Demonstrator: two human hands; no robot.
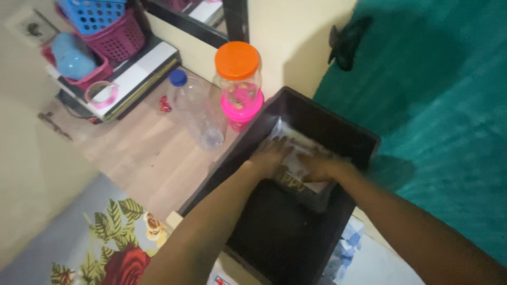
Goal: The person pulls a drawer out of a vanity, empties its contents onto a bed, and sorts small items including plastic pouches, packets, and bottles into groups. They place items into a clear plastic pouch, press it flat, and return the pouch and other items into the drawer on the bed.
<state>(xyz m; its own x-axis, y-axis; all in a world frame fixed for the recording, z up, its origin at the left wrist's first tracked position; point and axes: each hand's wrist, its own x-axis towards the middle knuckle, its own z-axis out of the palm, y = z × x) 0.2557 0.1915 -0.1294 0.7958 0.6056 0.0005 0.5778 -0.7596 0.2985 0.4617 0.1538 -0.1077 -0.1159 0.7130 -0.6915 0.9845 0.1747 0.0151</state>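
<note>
Both my hands reach into a dark rectangular bin (327, 119). My left hand (270, 156) lies flat on the left part of a clear plastic packet (293, 138) resting inside the bin. My right hand (323, 168) presses on the packet's right side, fingers curled over it. The packet is shiny and see-through, with a dark printed part near my wrists. How tightly either hand grips it is blurred.
A clear jar with an orange lid (237, 71) stands on a pink-lidded jar (242, 110) left of the bin. An empty clear bottle with a blue cap (198, 108) lies on the wooden floor. Pink and blue baskets (108, 24) sit far left. A teal cloth (438, 105) hangs at right. A floral mat (111, 243) lies near left.
</note>
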